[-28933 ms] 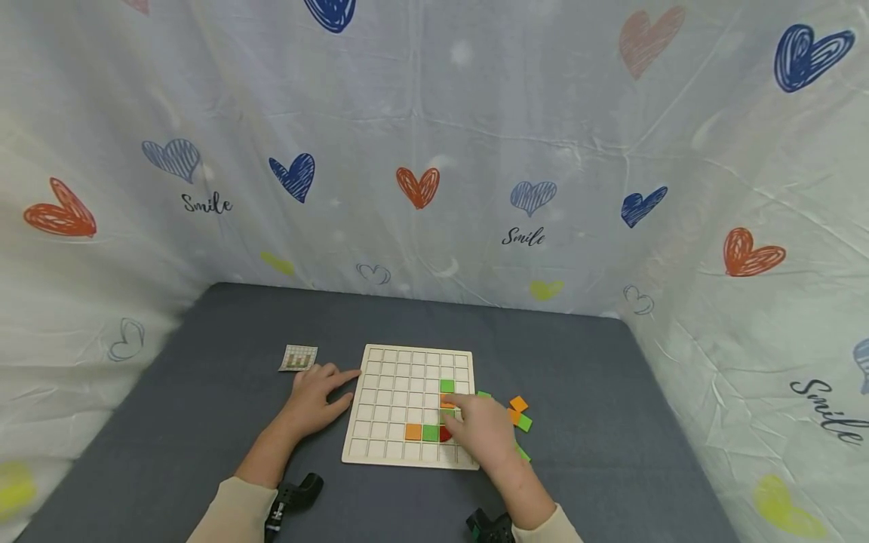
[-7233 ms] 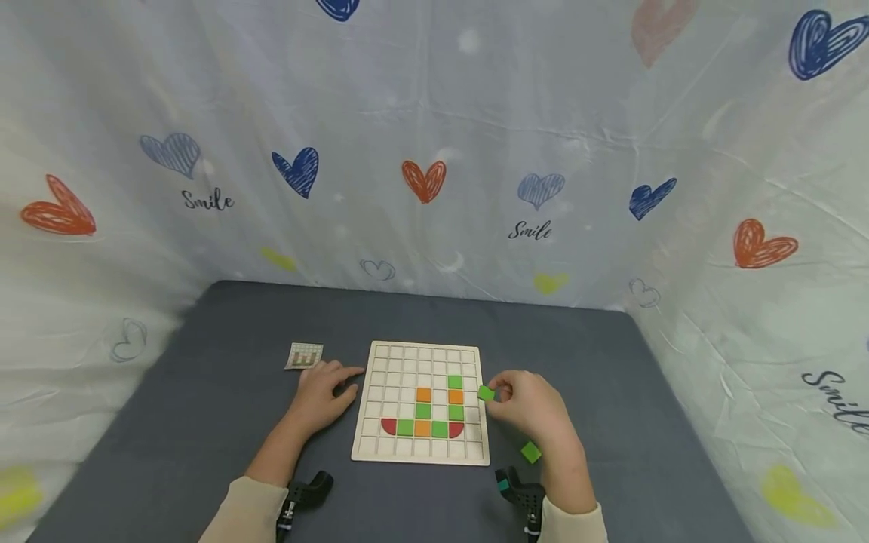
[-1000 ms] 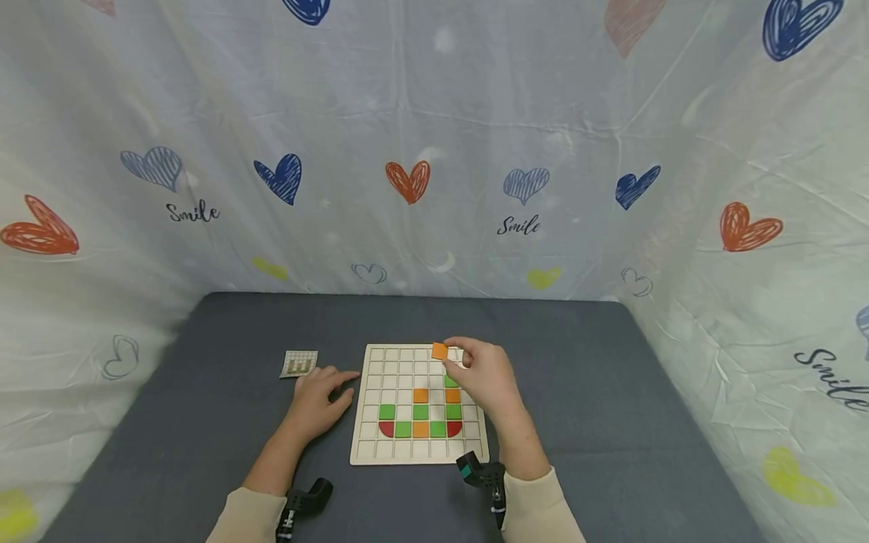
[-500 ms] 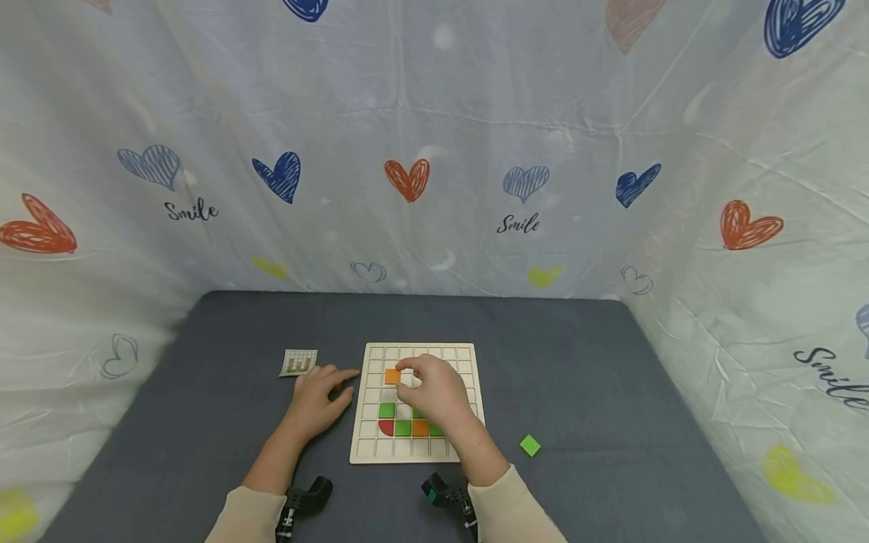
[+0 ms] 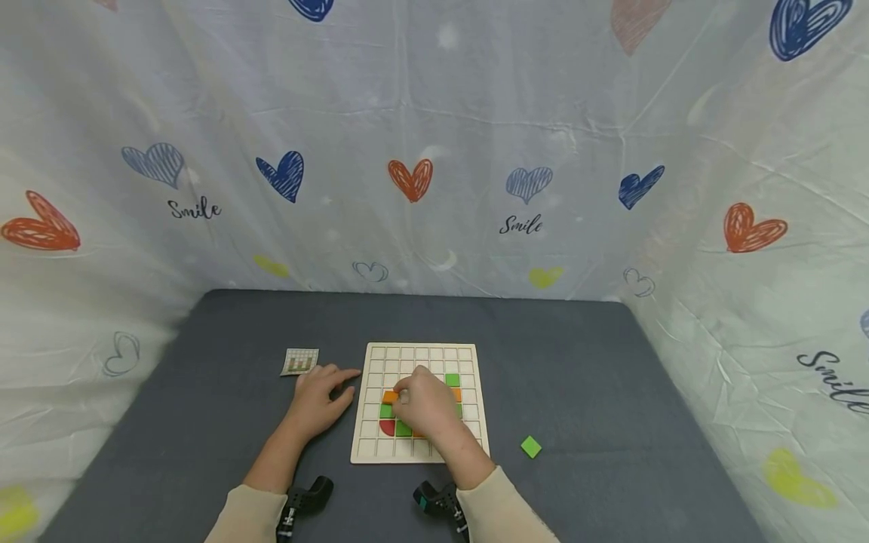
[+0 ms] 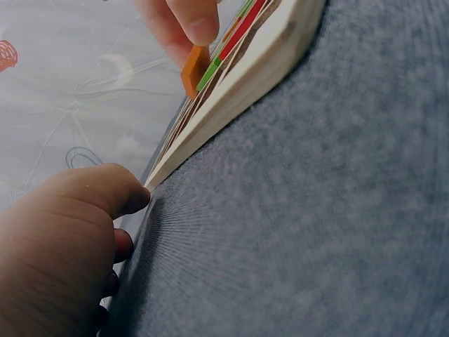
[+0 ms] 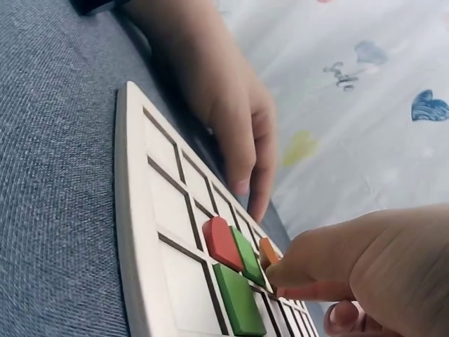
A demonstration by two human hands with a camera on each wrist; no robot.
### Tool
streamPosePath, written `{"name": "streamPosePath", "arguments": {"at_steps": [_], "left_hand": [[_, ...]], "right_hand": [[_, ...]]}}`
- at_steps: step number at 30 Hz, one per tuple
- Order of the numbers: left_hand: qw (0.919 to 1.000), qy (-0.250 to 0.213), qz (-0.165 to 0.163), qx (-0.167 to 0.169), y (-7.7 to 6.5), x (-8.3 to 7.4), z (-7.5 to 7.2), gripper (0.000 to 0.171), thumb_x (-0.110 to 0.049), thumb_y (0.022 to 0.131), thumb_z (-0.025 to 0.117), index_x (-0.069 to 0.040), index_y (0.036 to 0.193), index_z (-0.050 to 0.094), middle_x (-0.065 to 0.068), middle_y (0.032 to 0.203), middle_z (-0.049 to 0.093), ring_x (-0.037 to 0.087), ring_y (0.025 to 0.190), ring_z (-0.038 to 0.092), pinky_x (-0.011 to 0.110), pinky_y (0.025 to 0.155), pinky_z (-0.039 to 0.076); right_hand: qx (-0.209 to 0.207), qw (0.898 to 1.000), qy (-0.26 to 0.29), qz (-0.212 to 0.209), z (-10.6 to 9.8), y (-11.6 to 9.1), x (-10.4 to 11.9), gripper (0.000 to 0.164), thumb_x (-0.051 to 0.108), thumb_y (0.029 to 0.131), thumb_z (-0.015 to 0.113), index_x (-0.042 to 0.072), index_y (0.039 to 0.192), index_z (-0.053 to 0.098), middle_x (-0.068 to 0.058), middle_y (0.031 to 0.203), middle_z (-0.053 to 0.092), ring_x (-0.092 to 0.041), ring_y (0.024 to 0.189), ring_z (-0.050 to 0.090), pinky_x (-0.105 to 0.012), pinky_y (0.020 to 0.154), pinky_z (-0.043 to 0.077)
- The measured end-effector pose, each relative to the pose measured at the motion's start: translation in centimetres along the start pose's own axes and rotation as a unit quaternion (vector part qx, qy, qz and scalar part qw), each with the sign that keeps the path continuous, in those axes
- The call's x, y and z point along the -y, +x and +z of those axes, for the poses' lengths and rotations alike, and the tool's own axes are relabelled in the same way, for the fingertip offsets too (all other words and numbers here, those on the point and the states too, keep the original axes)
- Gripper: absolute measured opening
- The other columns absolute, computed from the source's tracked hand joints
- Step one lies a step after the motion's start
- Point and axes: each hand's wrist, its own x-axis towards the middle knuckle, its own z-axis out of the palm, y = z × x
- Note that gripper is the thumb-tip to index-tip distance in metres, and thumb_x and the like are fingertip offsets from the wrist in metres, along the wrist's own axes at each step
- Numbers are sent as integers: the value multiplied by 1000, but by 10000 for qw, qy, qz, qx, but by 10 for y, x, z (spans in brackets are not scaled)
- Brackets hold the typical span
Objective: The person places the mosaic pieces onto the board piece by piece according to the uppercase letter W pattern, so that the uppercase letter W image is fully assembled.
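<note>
My right hand [image 5: 429, 403] pinches an orange square tile [image 5: 390, 397] between thumb and fingers. In the left wrist view that orange tile [image 6: 196, 71] stands tilted at the board, beside a green tile [image 6: 209, 74]. A pale wooden grid board [image 5: 366, 452] carries green and orange squares and a red quarter-round tile [image 5: 386, 427]; my right hand hides some of them. Directly nearer me than the held tile lies a green square [image 5: 387, 411]. My left hand [image 5: 317, 401] rests on the table with fingers extended, its index fingertip at the board's left edge.
One loose green tile [image 5: 531, 447] lies on the grey table right of the board. A small printed pattern card [image 5: 299, 361] sits beyond my left hand. A white curtain with hearts [image 5: 448, 226] hangs behind the table.
Over the last second my right hand carried the orange tile left and nearer to me. Since the oldest frame, more tiles lie on the board and fewer beside it. The left hand stays.
</note>
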Motion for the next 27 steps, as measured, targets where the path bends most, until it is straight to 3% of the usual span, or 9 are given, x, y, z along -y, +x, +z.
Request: {"name": "streamPosePath", "arguments": {"at_steps": [7,15,23,27], "left_hand": [[10000,17,-50,19,0,-1,0,29,-15,95,73,-15,124,76,-9,78,42,13,71,31,41,73,23],[10000,60,-28,-13,1,-1,1,28,-15,94,74,-16,123,76,-9,77,42,12,70,31,41,73,24],[10000,74,17,-21,1,0,2,28,-15,94,74,-16,123,76,-9,78,42,12,70,31,41,73,25],[10000,69,14,-28,0,1,2,29,-15,94,74,-16,123,76,-9,78,42,12,70,30,41,73,24]], "right_hand": [[-42,9999,104,23,5,0,-1,12,15,89,77,17,98,86,3,85,58,-6,55,45,-24,44,36],[-366,9984,-398,-170,9,0,-1,5,21,90,81,21,91,86,5,86,64,-4,60,50,-23,44,37],[-563,9954,-741,-248,14,1,-2,6,26,91,81,22,90,85,6,79,60,-5,58,47,-22,45,35],[-659,9945,-779,-247,16,2,-4,9,23,91,79,19,98,83,4,80,56,-6,54,44,-22,44,34]]}}
